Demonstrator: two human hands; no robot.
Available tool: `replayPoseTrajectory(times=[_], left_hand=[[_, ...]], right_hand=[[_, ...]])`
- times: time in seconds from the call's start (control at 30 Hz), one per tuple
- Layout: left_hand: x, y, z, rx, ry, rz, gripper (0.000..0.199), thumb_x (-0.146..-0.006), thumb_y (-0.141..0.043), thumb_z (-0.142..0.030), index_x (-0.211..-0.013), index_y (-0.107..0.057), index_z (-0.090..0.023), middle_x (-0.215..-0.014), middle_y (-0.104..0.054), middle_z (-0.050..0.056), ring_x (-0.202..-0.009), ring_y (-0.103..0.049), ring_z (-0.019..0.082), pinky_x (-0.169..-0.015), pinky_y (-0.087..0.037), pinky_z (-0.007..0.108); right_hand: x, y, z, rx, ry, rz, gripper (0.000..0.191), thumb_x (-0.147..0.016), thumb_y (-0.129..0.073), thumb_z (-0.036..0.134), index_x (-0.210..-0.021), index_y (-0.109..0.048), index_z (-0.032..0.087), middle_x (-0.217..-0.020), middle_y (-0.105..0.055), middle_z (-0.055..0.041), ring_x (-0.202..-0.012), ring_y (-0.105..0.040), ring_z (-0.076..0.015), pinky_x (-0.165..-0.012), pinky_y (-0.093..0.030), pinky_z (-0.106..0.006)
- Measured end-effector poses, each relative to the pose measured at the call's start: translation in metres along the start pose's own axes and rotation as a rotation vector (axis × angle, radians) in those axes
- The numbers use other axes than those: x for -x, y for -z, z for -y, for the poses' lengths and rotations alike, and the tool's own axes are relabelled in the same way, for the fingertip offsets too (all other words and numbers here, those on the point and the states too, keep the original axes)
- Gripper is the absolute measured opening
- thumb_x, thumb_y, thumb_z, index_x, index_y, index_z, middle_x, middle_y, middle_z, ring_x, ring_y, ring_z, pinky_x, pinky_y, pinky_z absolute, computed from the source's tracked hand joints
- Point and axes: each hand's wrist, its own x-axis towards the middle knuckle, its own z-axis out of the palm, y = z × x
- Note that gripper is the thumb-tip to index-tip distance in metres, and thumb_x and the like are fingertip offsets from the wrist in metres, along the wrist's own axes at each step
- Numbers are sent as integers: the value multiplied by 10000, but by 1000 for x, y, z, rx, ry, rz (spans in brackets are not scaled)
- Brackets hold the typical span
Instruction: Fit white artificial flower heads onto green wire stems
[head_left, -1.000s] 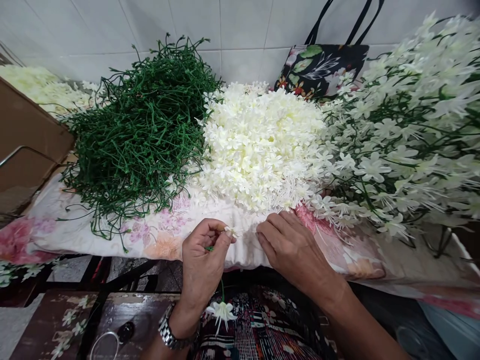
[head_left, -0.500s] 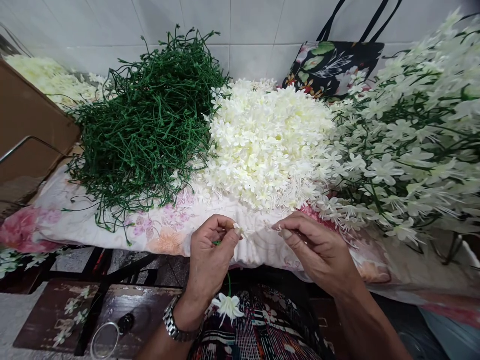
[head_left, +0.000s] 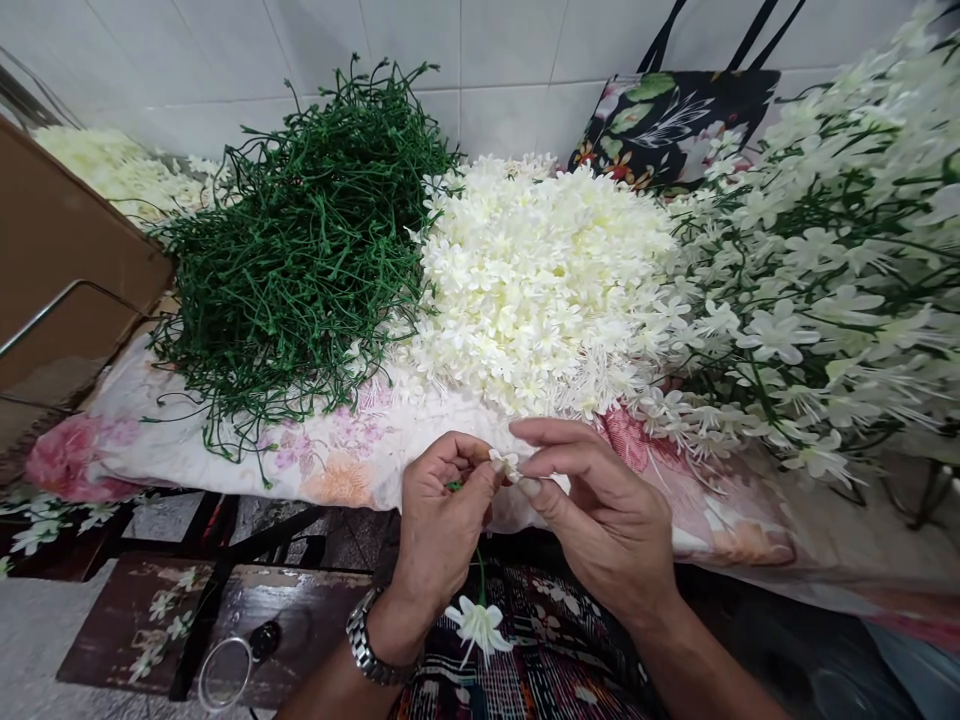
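My left hand (head_left: pixel 450 515) pinches an artificial flower stem between thumb and fingers. A small white flower (head_left: pixel 504 462) shows at its fingertips, and another white flower (head_left: pixel 480 627) hangs from a green stem below the palm. My right hand (head_left: pixel 592 510) meets it from the right, thumb and index finger closed at the small flower's edge. Whatever those two fingertips hold is too small to make out. In front of my hands lies a heap of white flower heads (head_left: pixel 540 270), with thin white stamens (head_left: pixel 596 385) along its near edge.
Green stems (head_left: pixel 292 250) are piled at the left, beside a cardboard box (head_left: pixel 67 270). Assembled white sprays (head_left: pixel 780 330) fill the right side. A floral cloth (head_left: pixel 345 480) covers the work surface. Against the tiled wall leans a black floral bag (head_left: pixel 675 125). Brown stools (head_left: pixel 292 600) stand lower left.
My right hand has moved left, and its fingertips now meet the small flower in my left hand. My left hand has shifted slightly right with the hanging flower.
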Motion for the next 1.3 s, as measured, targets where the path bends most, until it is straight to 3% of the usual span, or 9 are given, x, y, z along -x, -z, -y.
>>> replayPoseTrajectory(times=[0.17,0.4,0.73,0.9,1.07,1.3], left_hand=[[1,-5,-4,109,74,10,136,-624,-676,-206,-598,-555,-150,-357,-380,-112,-299,-273,16,-312,-234,131],[2,-5,-3,144,106,21,135,-619,-686,-215,-605,-571,-147,-332,-379,-112,-282,-276,20,-297,-235,130],[3,1,5,169,57,41,97,-650,-673,-199,-619,-598,-147,-368,-394,-100,-313,-291,23,-331,-239,138],[3,5,7,170,43,76,111,-676,-673,-231,-635,-615,-146,-369,-385,-96,-322,-284,26,-340,-230,144],[3,6,3,172,43,115,159,-715,-646,-290,-670,-639,-138,-339,-383,-87,-311,-306,31,-353,-264,149],[2,2,2,208,84,63,134,-596,-721,-204,-626,-608,-139,-390,-453,-90,-279,-289,9,-291,-257,128]], right_hand=[[-1,-4,-12,58,9,-41,107,-796,-617,115,-807,-643,219,-960,-650,-31,-915,-605,-147,-789,-509,-295],[-2,-3,-15,68,61,-66,129,-779,-626,91,-802,-663,212,-860,-658,-22,-810,-619,-129,-712,-521,-270],[-4,-2,-14,41,63,4,131,-774,-622,79,-788,-666,202,-796,-651,-16,-753,-632,-117,-638,-526,-225],[-4,1,-14,3,14,71,145,-769,-621,74,-794,-676,206,-759,-646,-3,-728,-619,-112,-621,-507,-214],[-6,2,-12,-41,-32,59,141,-755,-630,75,-772,-686,202,-727,-646,-1,-694,-610,-110,-607,-498,-215],[-6,0,-10,-89,-55,41,115,-747,-648,96,-744,-686,204,-724,-650,-5,-683,-610,-116,-605,-498,-229]])
